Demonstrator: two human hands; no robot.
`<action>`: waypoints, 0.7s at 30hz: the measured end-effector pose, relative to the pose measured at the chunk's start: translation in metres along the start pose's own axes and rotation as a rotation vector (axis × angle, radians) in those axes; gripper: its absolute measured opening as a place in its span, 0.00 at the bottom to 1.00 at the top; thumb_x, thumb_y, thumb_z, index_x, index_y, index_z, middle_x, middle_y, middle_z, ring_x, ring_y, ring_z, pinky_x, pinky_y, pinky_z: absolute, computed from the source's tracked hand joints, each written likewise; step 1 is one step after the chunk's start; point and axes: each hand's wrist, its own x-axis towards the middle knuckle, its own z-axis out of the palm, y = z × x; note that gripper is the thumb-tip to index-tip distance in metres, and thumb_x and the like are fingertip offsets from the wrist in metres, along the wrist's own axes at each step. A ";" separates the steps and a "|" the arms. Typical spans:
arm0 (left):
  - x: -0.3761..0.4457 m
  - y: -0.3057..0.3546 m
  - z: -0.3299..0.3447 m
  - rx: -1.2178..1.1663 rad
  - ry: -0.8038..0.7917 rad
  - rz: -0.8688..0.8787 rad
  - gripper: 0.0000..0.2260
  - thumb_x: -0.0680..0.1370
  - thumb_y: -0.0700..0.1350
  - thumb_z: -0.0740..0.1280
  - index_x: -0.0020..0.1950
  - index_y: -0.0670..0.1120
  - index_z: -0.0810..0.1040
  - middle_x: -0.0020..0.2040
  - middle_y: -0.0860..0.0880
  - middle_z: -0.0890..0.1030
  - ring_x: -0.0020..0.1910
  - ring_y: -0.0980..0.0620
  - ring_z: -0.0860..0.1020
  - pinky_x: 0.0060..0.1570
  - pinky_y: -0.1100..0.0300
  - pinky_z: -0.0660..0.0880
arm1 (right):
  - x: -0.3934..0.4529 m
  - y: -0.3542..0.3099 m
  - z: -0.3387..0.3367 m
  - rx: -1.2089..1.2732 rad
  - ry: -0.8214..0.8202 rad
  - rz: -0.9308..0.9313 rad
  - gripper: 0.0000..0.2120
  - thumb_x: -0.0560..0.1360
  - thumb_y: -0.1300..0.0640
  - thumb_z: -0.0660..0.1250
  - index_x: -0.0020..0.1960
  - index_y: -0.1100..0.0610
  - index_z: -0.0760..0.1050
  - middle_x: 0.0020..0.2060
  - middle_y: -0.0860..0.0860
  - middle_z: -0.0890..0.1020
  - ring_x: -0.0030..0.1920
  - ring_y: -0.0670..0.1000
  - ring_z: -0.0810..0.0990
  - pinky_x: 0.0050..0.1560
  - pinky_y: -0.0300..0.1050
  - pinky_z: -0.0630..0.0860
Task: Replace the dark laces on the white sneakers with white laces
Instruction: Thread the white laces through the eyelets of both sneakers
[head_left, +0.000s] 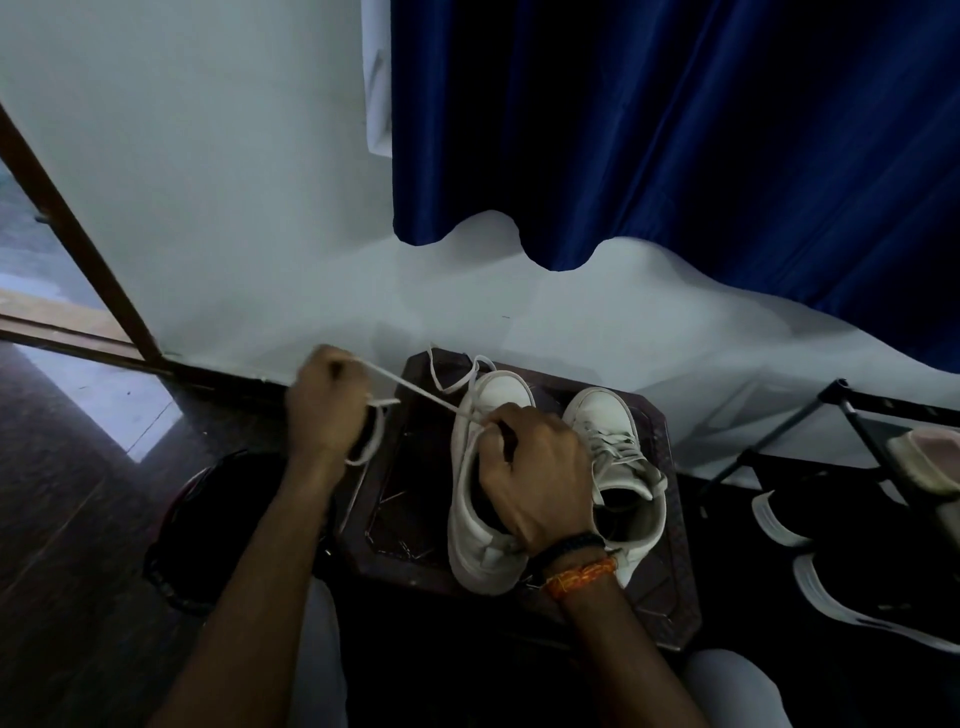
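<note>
Two white sneakers stand side by side on a dark carved stool (670, 587), toes toward the wall. My left hand (327, 405) is closed on a white lace (415, 392), drawn taut up and left from the left sneaker (470, 535); a loop of lace hangs below that hand. My right hand (535, 473) rests over the left sneaker's tongue, fingers pinching the lace at the eyelets. More lace lies looped past the toe. The right sneaker (613, 415) is laced with white laces. No dark lace is plainly visible.
A white wall and a blue curtain (675, 130) rise behind the stool. A dark round object (176, 525) sits on the floor at the left. A black rack (852, 410) with dark white-soled shoes (857, 587) stands at the right. A wooden door frame (78, 234) is at far left.
</note>
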 end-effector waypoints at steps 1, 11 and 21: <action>0.009 -0.004 -0.012 -0.114 0.081 -0.094 0.07 0.68 0.46 0.66 0.40 0.45 0.80 0.38 0.45 0.81 0.38 0.45 0.78 0.40 0.53 0.73 | 0.000 0.001 0.000 0.008 -0.001 0.003 0.15 0.74 0.48 0.57 0.43 0.53 0.81 0.36 0.50 0.83 0.39 0.53 0.79 0.41 0.50 0.77; -0.038 0.028 0.008 -0.562 -0.513 -0.240 0.03 0.71 0.42 0.60 0.44 0.46 0.70 0.45 0.35 0.84 0.23 0.54 0.66 0.22 0.65 0.54 | -0.001 0.000 0.004 0.163 0.036 0.115 0.09 0.73 0.46 0.65 0.44 0.49 0.82 0.34 0.44 0.84 0.37 0.45 0.82 0.40 0.42 0.78; -0.042 0.003 0.031 0.136 -0.693 0.300 0.11 0.74 0.54 0.68 0.51 0.50 0.80 0.41 0.50 0.83 0.39 0.51 0.82 0.41 0.53 0.78 | 0.000 0.003 0.007 0.148 0.038 0.173 0.08 0.72 0.50 0.71 0.42 0.49 0.73 0.34 0.44 0.81 0.37 0.46 0.81 0.40 0.45 0.78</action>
